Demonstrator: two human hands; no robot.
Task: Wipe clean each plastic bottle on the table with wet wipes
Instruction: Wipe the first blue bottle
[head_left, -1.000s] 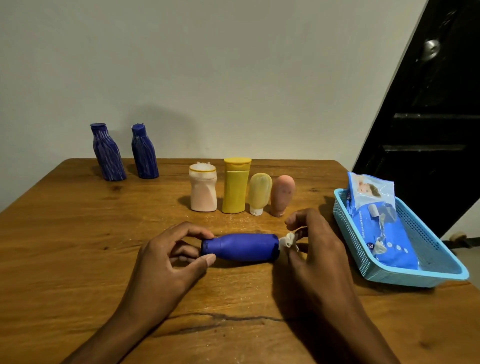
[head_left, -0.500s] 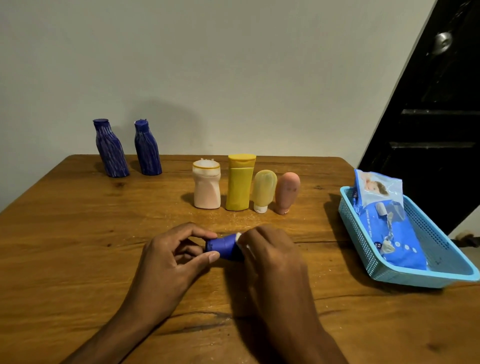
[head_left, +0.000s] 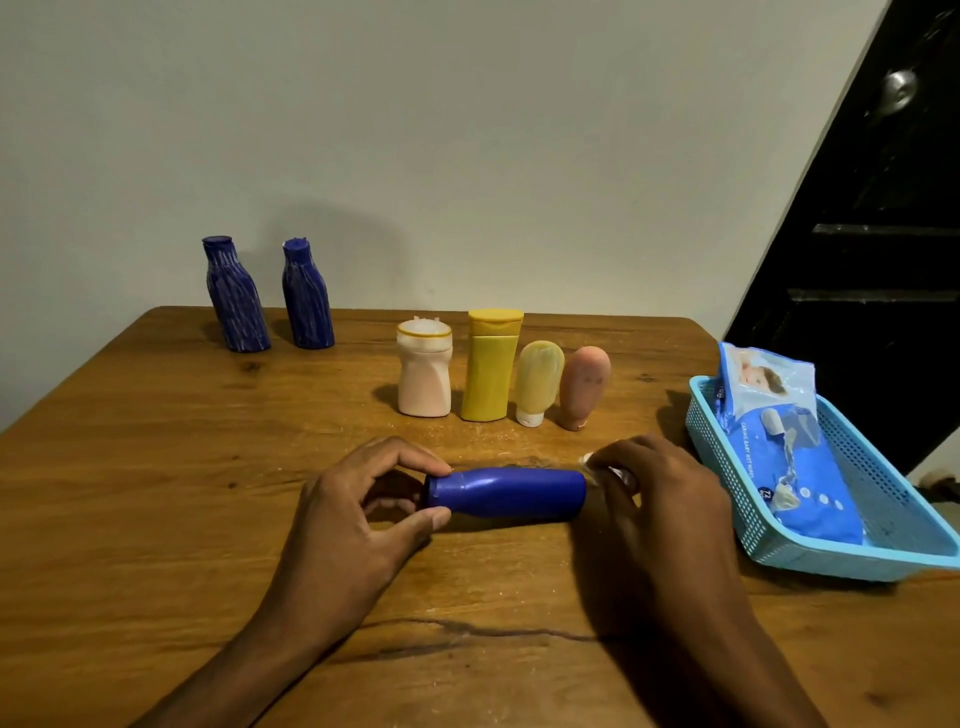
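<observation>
A plain blue bottle (head_left: 506, 492) lies on its side on the wooden table (head_left: 156, 467), cap end to the left. My left hand (head_left: 363, 499) pinches that cap end between thumb and fingers. At the bottle's right end my right hand (head_left: 660, 493) grips a small crumpled wet wipe (head_left: 589, 460), mostly hidden under the fingers. Behind stand a pale pink bottle (head_left: 424, 376), a yellow bottle (head_left: 491, 366), a pale yellow tube (head_left: 537, 382) and a pink tube (head_left: 584, 387). Two streaked blue bottles (head_left: 236, 296) (head_left: 306, 296) stand at the back left.
A light blue plastic basket (head_left: 852, 558) sits at the table's right edge and holds a blue pack of wet wipes (head_left: 779, 452). A dark door is beyond it on the right. A pale wall runs behind the table.
My right hand with the wipe has slid from the cap end of the blue bottle back to its right end, uncovering the bottle's body. My left hand kept its hold.
</observation>
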